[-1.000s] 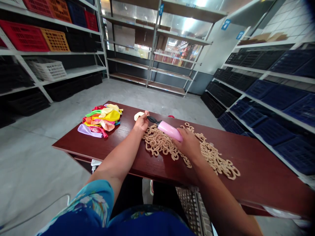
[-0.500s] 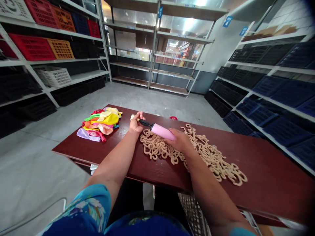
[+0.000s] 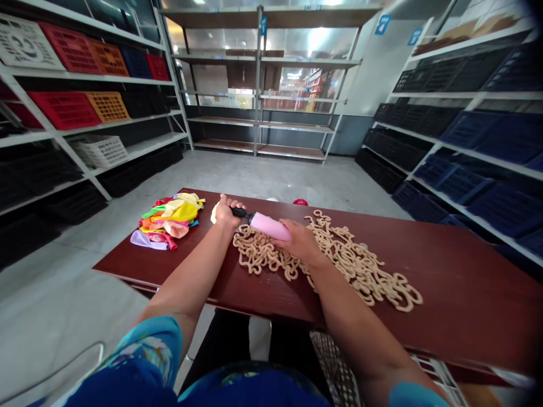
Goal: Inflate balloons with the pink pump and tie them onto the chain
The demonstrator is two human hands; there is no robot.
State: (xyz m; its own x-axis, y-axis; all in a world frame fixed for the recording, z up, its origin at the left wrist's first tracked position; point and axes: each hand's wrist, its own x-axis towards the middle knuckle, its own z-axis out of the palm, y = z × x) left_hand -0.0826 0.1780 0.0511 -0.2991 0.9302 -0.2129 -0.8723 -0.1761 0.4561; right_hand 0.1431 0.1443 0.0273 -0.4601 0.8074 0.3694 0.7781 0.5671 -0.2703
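Observation:
A pink balloon pump (image 3: 270, 226) with a black nozzle end (image 3: 240, 212) slants above the table between my hands. My right hand (image 3: 297, 242) is wrapped round the pink barrel at its right end. At the nozzle, my left hand (image 3: 229, 211) is closed with its fingers curled, and a cream-coloured balloon (image 3: 214, 213) sticks out on its left side. The balloon's neck is hidden inside that hand. Below the pump spreads a heap of tan, curly, rope-like pieces (image 3: 352, 265). Flat balloons in many colours (image 3: 169, 217) lie piled at the left.
The dark red-brown table (image 3: 449, 282) stands before me. A round red thing (image 3: 300, 202) shows beyond its far edge. Shelves with red crates (image 3: 63, 110) line the left wall, and dark blue crates (image 3: 500, 192) the right. A metal rack (image 3: 257, 113) stands at the back.
My view has tilted slightly upward. My left hand's fingers have curled further round the balloon and nozzle end. The pump stays in my right hand, shifted slightly left in view.

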